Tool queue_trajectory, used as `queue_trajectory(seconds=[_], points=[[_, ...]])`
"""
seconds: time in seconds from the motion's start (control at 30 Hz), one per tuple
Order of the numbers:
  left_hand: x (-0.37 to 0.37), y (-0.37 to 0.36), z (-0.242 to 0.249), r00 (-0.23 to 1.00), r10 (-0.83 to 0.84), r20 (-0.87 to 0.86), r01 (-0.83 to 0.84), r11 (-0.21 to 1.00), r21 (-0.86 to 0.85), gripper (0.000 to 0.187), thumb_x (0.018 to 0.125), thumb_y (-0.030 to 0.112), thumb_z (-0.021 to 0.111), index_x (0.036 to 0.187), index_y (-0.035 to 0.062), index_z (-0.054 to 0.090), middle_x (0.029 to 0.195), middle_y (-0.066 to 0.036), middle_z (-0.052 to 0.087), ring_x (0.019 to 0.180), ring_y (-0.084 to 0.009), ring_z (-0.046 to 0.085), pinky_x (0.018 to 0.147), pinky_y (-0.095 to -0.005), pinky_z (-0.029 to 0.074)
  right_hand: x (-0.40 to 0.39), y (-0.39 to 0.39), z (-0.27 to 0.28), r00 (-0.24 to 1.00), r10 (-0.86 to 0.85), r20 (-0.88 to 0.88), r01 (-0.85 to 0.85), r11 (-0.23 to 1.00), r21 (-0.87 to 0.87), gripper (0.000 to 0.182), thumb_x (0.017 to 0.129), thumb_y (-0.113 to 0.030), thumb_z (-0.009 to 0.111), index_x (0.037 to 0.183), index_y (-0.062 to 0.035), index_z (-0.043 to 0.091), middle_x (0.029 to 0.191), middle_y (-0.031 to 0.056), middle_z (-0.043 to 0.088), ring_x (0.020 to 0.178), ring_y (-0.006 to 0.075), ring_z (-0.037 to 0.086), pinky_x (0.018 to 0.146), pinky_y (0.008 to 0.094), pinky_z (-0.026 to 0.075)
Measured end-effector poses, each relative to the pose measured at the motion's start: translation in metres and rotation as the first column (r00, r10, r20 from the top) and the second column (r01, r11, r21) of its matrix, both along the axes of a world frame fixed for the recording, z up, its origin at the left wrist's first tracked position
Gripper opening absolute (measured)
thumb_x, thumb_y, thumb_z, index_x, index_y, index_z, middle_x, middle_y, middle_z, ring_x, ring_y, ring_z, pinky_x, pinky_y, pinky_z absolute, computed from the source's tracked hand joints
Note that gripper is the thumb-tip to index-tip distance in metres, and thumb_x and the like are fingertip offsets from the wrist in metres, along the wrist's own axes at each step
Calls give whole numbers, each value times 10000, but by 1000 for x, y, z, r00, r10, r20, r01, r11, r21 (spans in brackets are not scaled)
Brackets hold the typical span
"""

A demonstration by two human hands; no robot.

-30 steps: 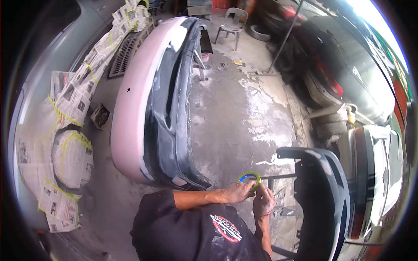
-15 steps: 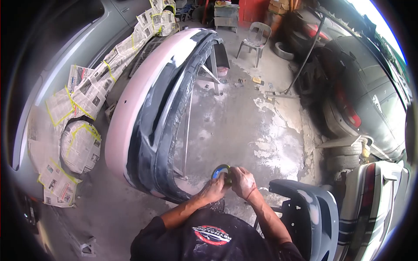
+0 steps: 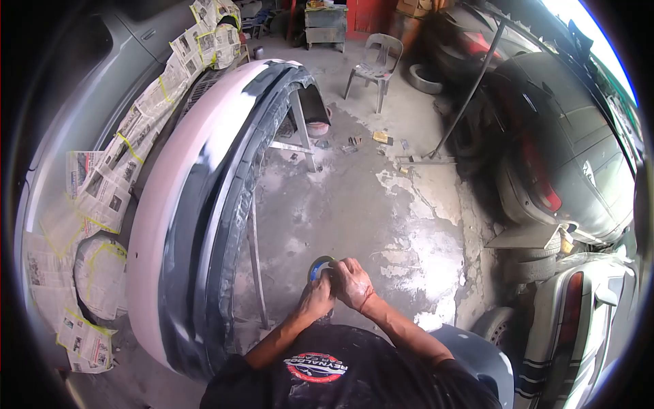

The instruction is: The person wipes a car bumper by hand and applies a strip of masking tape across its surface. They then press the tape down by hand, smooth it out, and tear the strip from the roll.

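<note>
A roll of masking tape (image 3: 315, 265), yellow-green outside with a blue inner ring, is held in front of my chest. My left hand (image 3: 317, 297) is closed around its lower side. Close against it, my right hand (image 3: 353, 282) has its fingers pinched together at the right side of the roll; a tape end between them is too small to make out. To my left stands a car bumper (image 3: 170, 170), partly pink and partly dark grey, on a metal stand (image 3: 300, 129).
A grey car (image 3: 88, 102) masked with newspaper (image 3: 129, 143) and yellow-green tape lines the left. Another bumper (image 3: 477, 358) lies close by my right arm. Parked cars (image 3: 572, 143), tyres (image 3: 531, 266) and a slanted metal pole (image 3: 470, 88) stand to the right. Ahead is a plastic chair (image 3: 373, 68).
My view has shifted, and the pink-and-grey bumper now appears lower and further left. Both hands stay together on the tape roll, with the right hand still pinched beside it.
</note>
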State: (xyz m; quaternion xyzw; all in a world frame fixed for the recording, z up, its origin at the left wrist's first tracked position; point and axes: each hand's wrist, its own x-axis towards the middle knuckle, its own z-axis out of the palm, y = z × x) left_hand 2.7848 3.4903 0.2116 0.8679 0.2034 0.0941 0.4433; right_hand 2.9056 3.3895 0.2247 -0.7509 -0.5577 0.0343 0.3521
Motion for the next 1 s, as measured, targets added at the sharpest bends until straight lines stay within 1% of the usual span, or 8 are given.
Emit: queue_trajectory(seconds=[0.23,0.4,0.63,0.7,0.77,0.83,0.93,1.0], points=[[150,106,51,993,-64,100,60,998,35,341,923,100,594,1206,-23,448,922,-286,673,862,-462,665,714,-517,533,142,102,45,993,-114,-14,114,965,236,377,783,-2,662,1155,-36,616,1067,166,649,877,354,634,725,411,541],[246,171,38,987,-162,-4,162,986,41,364,945,180,613,1210,-6,449,946,-276,671,900,-469,654,731,-529,521,249,138,48,986,-118,-122,123,992,36,289,815,-36,685,1104,-40,677,877,152,699,830,322,680,737,394,557],[363,257,-10,977,129,168,-136,990,36,549,981,267,598,1390,12,334,945,-271,654,857,-480,650,729,-520,508,461,189,111,967,-207,-150,221,971,88,206,892,-78,710,1066,33,703,991,163,711,904,249,700,812,326,531],[389,282,66,912,405,67,-381,897,-224,642,1012,236,559,1510,41,204,884,-188,662,744,-316,678,707,-435,532,532,216,175,982,-186,35,166,934,318,190,901,-68,692,1065,27,707,952,160,699,849,237,685,775,316,528],[400,319,100,685,608,402,-410,777,-477,677,1032,195,523,1560,71,117,820,-87,640,687,-163,632,720,-351,544,579,248,242,987,-118,111,61,905,421,185,960,-37,592,1084,71,676,1004,154,675,897,218,632,856,315,484],[402,352,155,307,690,655,-513,700,-497,496,1025,109,511,1488,40,348,1021,-108,642,746,-158,616,805,-346,550,606,297,299,941,-59,333,-183,740,647,180,930,-45,642,1070,63,676,957,151,692,856,215,652,799,297,502],[372,400,241,90,318,944,-620,760,-197,363,1021,69,505,1374,-8,487,1342,-135,573,1005,-208,606,949,-410,457,632,370,369,849,323,417,-521,390,759,182,941,-53,631,1071,67,673,980,148,697,861,206,654,801,293,505],[374,407,333,247,18,969,-473,875,104,326,1007,79,532,1314,-33,535,1375,-157,550,998,-215,596,941,-394,458,637,412,399,737,472,483,-643,270,717,180,941,-51,632,1070,66,674,985,148,698,864,204,655,802,293,507]])
